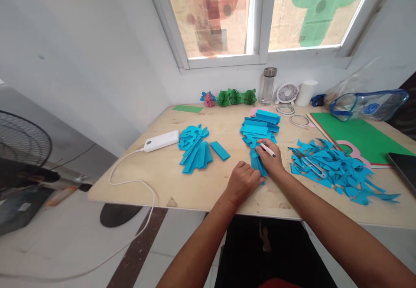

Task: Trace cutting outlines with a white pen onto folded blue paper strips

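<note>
Presumably to steady it, the left hand (pixel 243 180) presses the blue paper (pixel 256 160) at twelve o'clock, fingers curled, pinching or not I can't tell; the right hand (pixel 272 161) grips a pen (pixel 267 150), scraps (pixel 341 171) aside at two o'clock

Looks matt and papery in the blue strips (pixel 255 161) and offcuts (pixel 339 173); smooth and wooden across the bench (pixel 191 189); glossy, clear plastic on the zip pouch (pixel 385 106); metallic on the bottle cap (pixel 270 72).

From my remote seat, I'm seeing light glowing through a papered window (pixel 264 19), white walls (pixel 97 54) surrounding it, and a table (pixel 191 190) standing over pale floor (pixel 65 244).
</note>
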Available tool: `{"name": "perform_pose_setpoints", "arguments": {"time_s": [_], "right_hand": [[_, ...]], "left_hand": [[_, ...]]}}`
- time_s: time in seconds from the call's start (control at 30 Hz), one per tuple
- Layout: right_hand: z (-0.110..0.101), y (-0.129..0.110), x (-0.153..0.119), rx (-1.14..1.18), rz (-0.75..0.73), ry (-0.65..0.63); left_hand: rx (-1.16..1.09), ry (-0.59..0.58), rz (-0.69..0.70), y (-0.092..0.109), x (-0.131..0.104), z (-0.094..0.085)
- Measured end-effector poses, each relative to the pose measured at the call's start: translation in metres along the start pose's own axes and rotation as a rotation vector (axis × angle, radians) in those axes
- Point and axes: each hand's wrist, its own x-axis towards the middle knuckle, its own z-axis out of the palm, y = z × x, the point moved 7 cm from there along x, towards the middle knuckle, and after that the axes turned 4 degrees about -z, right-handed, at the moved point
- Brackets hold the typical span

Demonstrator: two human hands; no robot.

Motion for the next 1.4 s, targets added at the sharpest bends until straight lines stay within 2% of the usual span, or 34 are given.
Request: {"name": "perform_pose_setpoints", "arguments": {"time_s": [0.17,0.3,0.4,0.6,0.7,0.8,0.97,1.03,1.13,1.23,1.4], "right_hand": [[0.005,-0.002,0.002,-0.007,-0.012,-0.012],[-0.001,-0.002,0.002,0.002,-0.013,0.05],[-0.02,-0.007,0.013,0.001,-0.013,0.148],[-0.08,-0.028,0.052,-0.042,-0.057,0.357],[-0.097,-0.035,0.05,-0.057,-0.078,0.404],[-0.091,-0.036,0.026,0.009,-0.056,0.316],[-0.056,-0.025,-0.032,0.123,0.125,0.034],[-0.05,-0.02,-0.047,0.121,0.144,0.022],[-0.04,-0.018,-0.058,0.043,0.079,-0.052],[-0.035,-0.021,-0.064,-0.103,0.013,-0.145],[-0.042,-0.033,-0.076,-0.383,-0.135,-0.223]], "left_hand": [[0.012,-0.015,0.017,0.002,0.001,0.0],[0.006,-0.004,0.036,0.003,0.0,0.0],[-0.007,-0.007,0.033,0.003,0.0,0.0],[-0.051,-0.09,0.005,0.002,0.0,0.002],[-0.118,-0.11,-0.016,0.001,0.001,0.002],[-0.23,-0.135,-0.091,-0.005,0.001,0.002],[-0.339,-0.212,-0.227,-0.024,-0.003,0.001],[-0.364,-0.291,-0.221,-0.028,-0.005,0.002],[-0.371,-0.365,-0.165,-0.027,-0.01,0.001],[-0.355,-0.375,-0.151,-0.026,-0.014,0.002],[-0.346,-0.378,-0.172,-0.027,-0.018,0.003]]}}
